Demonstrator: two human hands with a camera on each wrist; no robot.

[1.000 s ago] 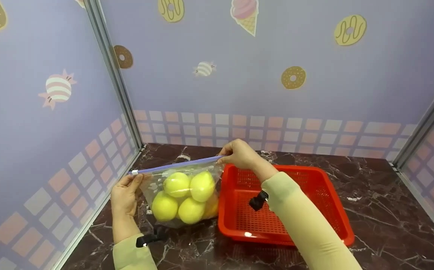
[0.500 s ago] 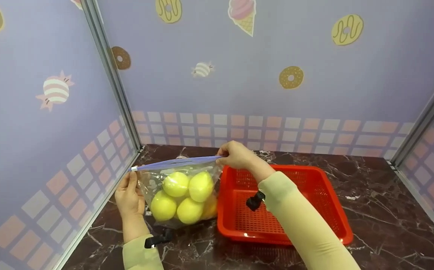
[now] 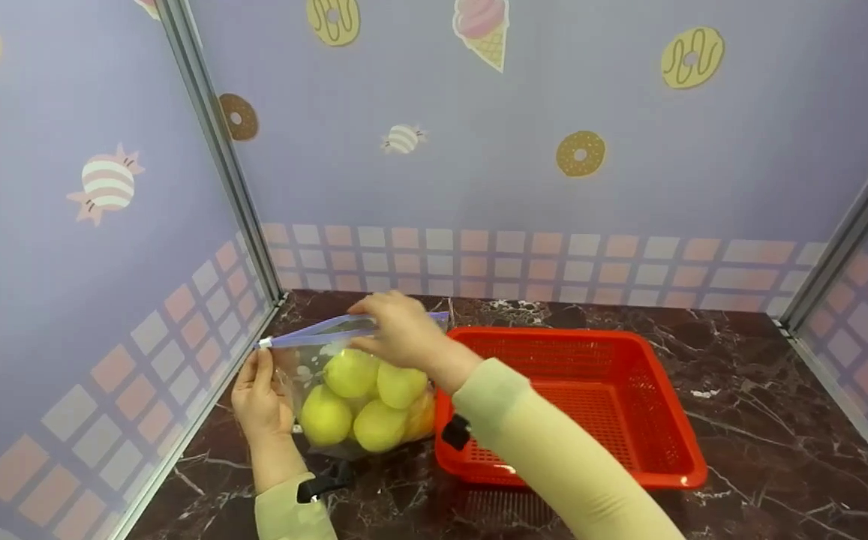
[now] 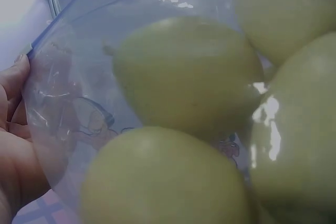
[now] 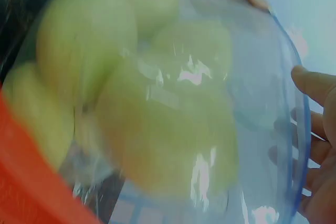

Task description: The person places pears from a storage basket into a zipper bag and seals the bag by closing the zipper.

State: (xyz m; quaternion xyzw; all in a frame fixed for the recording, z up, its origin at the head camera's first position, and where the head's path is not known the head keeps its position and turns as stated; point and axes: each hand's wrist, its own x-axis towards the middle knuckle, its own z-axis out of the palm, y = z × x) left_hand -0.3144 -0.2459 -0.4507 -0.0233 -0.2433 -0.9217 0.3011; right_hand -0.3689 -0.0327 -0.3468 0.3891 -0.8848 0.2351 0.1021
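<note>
A clear zip bag (image 3: pixel 291 369) with a blue-purple zip strip stands on the table, filled with several yellow-green, pear-like fruits (image 3: pixel 326 415). One fruit (image 4: pixel 186 74) shows a short stem in the left wrist view. My left hand (image 3: pixel 262 401) pinches the bag's upper left corner, just below the white slider (image 3: pixel 265 343). My right hand (image 3: pixel 402 330), slightly blurred, is at the bag's mouth, around the middle of the strip. In the right wrist view, the right hand's thumb and fingers are spread apart at the blue rim. The mouth gapes between slider and right hand.
A red plastic basket (image 3: pixel 651 405) stands right beside the bag, its left side close to the fruit. The right forearm passes over it. Dark marbled tabletop (image 3: pixel 771 420) extends to the right. Patterned purple walls (image 3: pixel 524 187) enclose the back and sides.
My right hand has let go of the bag's upper right corner and moved left along the zip strip. The mouth has parted wider. My left hand has shifted slightly right, staying by the slider.
</note>
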